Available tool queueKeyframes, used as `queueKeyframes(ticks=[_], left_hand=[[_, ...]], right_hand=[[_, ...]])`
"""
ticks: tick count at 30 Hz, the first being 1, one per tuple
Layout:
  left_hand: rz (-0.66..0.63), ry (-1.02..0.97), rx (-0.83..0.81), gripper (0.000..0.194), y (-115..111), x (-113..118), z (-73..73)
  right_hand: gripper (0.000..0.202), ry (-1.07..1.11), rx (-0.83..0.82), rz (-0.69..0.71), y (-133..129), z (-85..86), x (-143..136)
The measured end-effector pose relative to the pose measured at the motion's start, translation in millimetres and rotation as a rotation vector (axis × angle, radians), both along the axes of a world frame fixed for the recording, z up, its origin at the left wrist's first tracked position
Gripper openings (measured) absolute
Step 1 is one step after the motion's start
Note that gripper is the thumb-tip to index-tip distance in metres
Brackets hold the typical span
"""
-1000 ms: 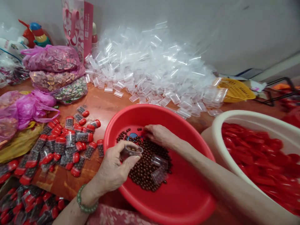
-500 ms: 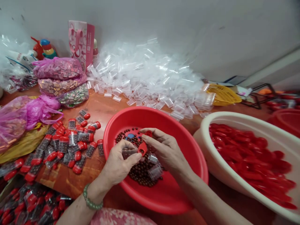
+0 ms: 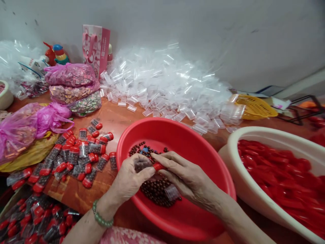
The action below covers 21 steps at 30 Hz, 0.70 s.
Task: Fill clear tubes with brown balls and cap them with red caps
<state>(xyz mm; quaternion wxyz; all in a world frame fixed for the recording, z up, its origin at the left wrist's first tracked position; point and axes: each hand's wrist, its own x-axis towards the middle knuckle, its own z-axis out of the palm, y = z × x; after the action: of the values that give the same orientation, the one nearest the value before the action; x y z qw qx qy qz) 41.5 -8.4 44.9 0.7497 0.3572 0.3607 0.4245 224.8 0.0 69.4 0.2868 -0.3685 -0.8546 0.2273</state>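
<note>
Over the red basin [image 3: 198,142], my left hand [image 3: 132,178] grips a small clear plastic bottle [image 3: 142,165] with dark contents. A red cap [image 3: 157,166] sits at its right end, and the fingers of my right hand [image 3: 186,174] are closed over that cap. Below both hands, dark brown beads [image 3: 156,191] lie in the basin. Beside the beads rests a clear empty tube [image 3: 172,192]. A small blue piece [image 3: 145,149] shows among the beads at the back, partly covered.
Filled red-capped bottles [image 3: 73,154] lie heaped on the table to the left, with more in a container [image 3: 38,217] below. Clear tubes [image 3: 167,91] pile against the wall. At right stands a cream tub [image 3: 232,142] of red parts, near a yellow basket [image 3: 256,106]. Pink bags [image 3: 72,74] stand back left.
The red cap's lid stood open and now appears folded down under my right hand's fingers. My right hand has closed in on the bottle. The whole view has shifted slightly.
</note>
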Motion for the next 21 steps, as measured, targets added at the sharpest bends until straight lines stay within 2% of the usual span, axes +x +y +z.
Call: queueKeyframes(ticks=[2,4,7,9,11,14,17,21], left_hand=[[-0.020,0.006,-0.001,0.033,1,-1,0.3],[-0.040,0.009,-0.011,0.031,3,-2,0.7],[-0.070,0.009,-0.045,0.028,5,-1,2.1],[-0.068,0.026,-0.063,0.027,6,1,3.8],[-0.065,0.062,-0.052,0.025,6,1,5.8],[-0.061,0.073,-0.014,0.023,6,3,7.6],[-0.062,-0.003,-0.012,0.027,4,4,5.7],[-0.094,-0.050,0.011,0.029,3,6,0.5]], right_hand=[[0.036,0.041,-0.046,0.018,1,0.5,1],[0.032,0.098,-0.128,-0.026,2,-0.9,1],[0.026,0.281,-0.305,-0.186,2,-3.6,0],[0.024,0.401,-0.365,-0.284,2,-3.9,-2],[0.021,0.457,-0.304,-0.331,3,-2.4,-4],[0.012,0.449,-0.094,-0.307,5,2.6,-10],[0.024,0.379,0.043,-0.198,6,9.2,-17],[0.033,0.288,0.124,-0.108,8,13.0,-23]])
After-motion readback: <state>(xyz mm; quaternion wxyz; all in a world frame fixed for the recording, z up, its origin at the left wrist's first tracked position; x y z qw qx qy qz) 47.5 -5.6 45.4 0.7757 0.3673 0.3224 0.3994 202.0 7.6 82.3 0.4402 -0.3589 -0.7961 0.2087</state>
